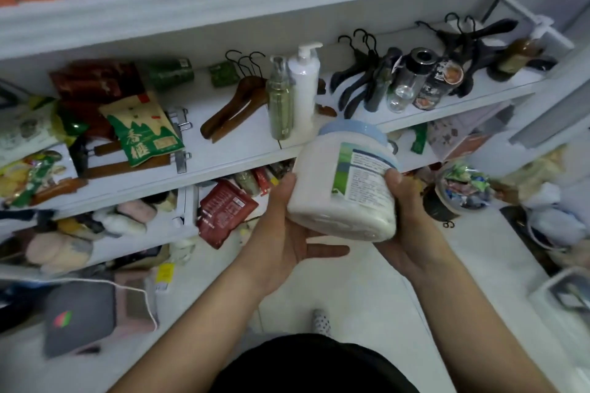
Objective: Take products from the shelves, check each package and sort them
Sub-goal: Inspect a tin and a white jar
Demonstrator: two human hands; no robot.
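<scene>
White plastic jar with pale-blue lid (pixel 332 195) off white shelf (pixel 230 147), lid toward 12 o'clock, label up for checking. Left hand (pixel 287 230), 8 o'clock, cradles, fingers (pixel 325 250) straight; right hand (pixel 405 220), 4 o'clock, fingers gripping jar

A white shelf (pixel 242 147) holds a white pump bottle (pixel 303 86); wooden hangers (pixel 234 112) lie left of it, black hangers (pixel 357 80) to its right.
</scene>
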